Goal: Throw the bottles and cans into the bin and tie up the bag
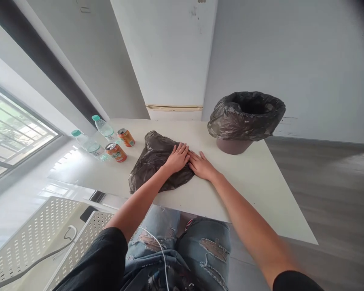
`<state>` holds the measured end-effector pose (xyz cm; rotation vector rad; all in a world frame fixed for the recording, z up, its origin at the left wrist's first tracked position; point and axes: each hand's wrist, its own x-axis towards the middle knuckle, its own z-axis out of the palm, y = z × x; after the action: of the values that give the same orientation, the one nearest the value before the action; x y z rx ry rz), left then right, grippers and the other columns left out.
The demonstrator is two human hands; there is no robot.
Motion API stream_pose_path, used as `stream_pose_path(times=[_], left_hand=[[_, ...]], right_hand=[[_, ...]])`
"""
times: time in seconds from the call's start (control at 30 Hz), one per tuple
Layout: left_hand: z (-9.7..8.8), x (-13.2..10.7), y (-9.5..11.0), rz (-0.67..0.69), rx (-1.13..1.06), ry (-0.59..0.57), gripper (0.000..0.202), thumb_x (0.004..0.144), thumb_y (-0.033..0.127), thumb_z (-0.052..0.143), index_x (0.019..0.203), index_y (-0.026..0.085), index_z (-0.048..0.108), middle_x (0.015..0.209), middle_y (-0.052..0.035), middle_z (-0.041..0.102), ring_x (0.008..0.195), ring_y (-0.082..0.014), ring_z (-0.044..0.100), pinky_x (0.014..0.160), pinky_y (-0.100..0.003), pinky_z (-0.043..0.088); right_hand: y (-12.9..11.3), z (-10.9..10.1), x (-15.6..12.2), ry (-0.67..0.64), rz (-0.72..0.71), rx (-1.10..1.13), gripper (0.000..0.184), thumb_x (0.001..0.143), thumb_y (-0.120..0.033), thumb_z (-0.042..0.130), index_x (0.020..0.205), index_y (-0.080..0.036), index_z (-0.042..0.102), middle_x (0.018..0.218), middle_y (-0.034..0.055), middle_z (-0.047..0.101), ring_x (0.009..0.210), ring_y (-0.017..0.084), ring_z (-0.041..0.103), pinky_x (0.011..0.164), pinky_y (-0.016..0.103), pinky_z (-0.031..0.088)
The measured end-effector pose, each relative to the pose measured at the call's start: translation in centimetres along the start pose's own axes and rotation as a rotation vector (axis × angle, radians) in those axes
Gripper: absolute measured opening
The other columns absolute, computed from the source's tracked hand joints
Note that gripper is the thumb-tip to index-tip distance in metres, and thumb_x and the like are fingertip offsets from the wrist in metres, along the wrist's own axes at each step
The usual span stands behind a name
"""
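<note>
A black plastic bag (153, 161) lies crumpled on the white table (230, 194). My left hand (178, 157) presses flat on its right part, fingers stretched out. Right beside it, my right hand (202, 165) rests at the bag's right edge with its fingers extended, their tips close to my left hand. The bag's opening cannot be made out.
A dark bin (234, 146) lined with a black bag (245, 117) stands at the back right. Two orange cans (117, 152) and two clear bottles with green caps (89, 143) stand at the left. A perforated white basket (42, 230) sits at lower left.
</note>
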<state>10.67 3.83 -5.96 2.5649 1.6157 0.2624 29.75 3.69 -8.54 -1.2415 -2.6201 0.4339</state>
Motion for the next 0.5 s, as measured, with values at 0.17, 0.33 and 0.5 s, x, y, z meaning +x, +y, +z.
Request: stream_pose_path(times=[0.17, 0.33, 0.5], left_hand=[[1.3, 0.0, -5.7, -0.074, -0.030, -0.061, 0.062, 0.116, 0.042, 0.023, 0.170, 0.015, 0.038, 0.179, -0.0121, 0.029, 0.168, -0.0365, 0.016, 0.136, -0.063, 0.013], [-0.1, -2.7, -11.2, -0.199, -0.023, -0.043, 0.066, 0.115, 0.046, 0.025, 0.171, 0.013, 0.034, 0.180, -0.0148, 0.024, 0.169, -0.0356, 0.012, 0.135, -0.056, 0.022], [-0.3, -3.6, -14.0, -0.289, 0.001, -0.034, 0.067, 0.114, 0.047, 0.028, 0.174, 0.017, 0.026, 0.181, -0.0116, 0.021, 0.168, -0.0387, 0.013, 0.135, -0.065, 0.011]], right_hand=[[0.0, 0.0, -0.2, -0.026, -0.001, -0.011, 0.065, 0.112, -0.039, 0.029, 0.173, -0.018, 0.032, 0.180, 0.0108, 0.026, 0.168, 0.030, 0.024, 0.138, 0.064, 0.007], [0.6, 0.3, -0.2, -0.045, -0.004, -0.002, 0.067, 0.113, -0.045, 0.028, 0.175, -0.022, 0.026, 0.181, 0.0076, 0.021, 0.169, 0.030, 0.022, 0.138, 0.063, 0.007], [1.4, 0.4, -0.1, -0.072, -0.010, 0.008, 0.069, 0.112, -0.051, 0.027, 0.176, -0.026, 0.023, 0.182, 0.0054, 0.020, 0.169, 0.030, 0.021, 0.138, 0.062, 0.007]])
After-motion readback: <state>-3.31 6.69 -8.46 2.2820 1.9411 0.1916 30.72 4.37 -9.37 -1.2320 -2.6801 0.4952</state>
